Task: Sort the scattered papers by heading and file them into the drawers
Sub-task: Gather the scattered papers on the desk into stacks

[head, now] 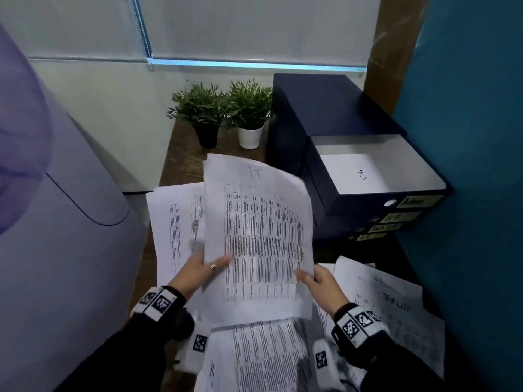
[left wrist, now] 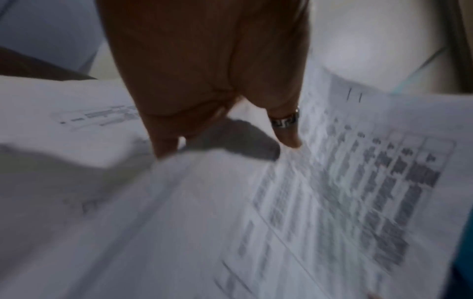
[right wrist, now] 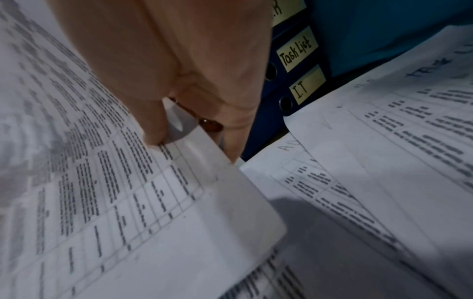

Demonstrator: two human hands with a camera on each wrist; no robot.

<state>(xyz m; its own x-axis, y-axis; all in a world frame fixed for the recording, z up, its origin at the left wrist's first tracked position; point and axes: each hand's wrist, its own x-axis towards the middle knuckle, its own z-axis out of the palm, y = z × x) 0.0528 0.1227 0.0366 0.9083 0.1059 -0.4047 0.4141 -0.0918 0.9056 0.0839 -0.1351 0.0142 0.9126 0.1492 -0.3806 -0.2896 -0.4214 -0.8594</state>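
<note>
Loose papers (head: 175, 222) lie on the counter (head: 181, 162) at left; left hand (head: 198, 271) pinches the left edge of the held sheet (head: 257, 236), thumb on top, ring on one finger; sheet is headed "IT", raised above the pile, printed table facing up; right hand (head: 319, 281) pinches its lower right edge; more papers (head: 396, 306) lie right of it; drawer unit (head: 325, 114) stands further right, top drawer (head: 379, 171) pulled open with one sheet inside; labels "Task List" (right wrist: 297, 50) and "I.T" (right wrist: 305, 85) on lower drawers.

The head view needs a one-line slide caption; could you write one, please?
Both hands, left and right, hold up a sheet headed IT beside the drawer unit.
</note>
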